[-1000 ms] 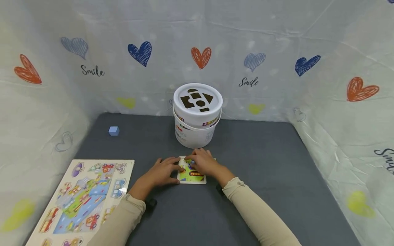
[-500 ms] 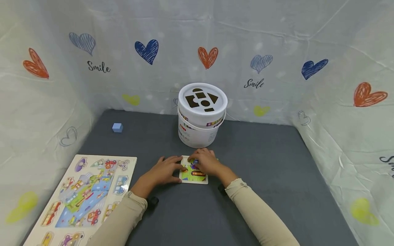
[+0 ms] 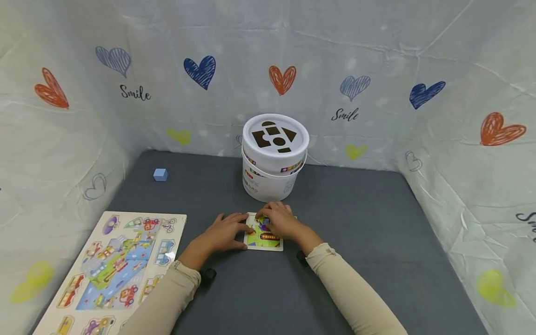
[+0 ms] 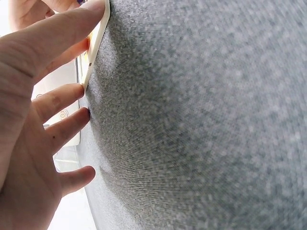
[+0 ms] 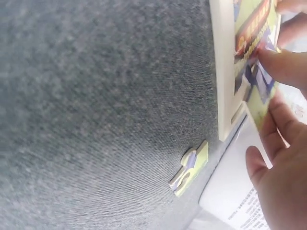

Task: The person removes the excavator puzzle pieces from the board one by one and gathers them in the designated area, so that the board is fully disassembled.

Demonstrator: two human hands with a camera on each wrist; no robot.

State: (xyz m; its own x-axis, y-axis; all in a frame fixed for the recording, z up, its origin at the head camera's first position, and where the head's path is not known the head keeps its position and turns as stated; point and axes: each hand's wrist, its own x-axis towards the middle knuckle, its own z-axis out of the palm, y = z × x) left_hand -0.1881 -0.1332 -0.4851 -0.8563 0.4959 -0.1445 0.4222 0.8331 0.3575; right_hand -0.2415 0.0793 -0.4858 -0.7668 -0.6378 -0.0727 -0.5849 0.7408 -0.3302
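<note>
Here, right hand [image 3: 281,221] pinches puzzle piece [image 5: 260,101], tilted; long axis unclear

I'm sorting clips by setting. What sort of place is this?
Probably a screened-off play area, judging by the heart-printed sheeting on three sides, the large puzzle board and the small jigsaw.

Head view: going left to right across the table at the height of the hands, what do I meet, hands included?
Large puzzle board → left hand → small puzzle board → right hand.
</note>
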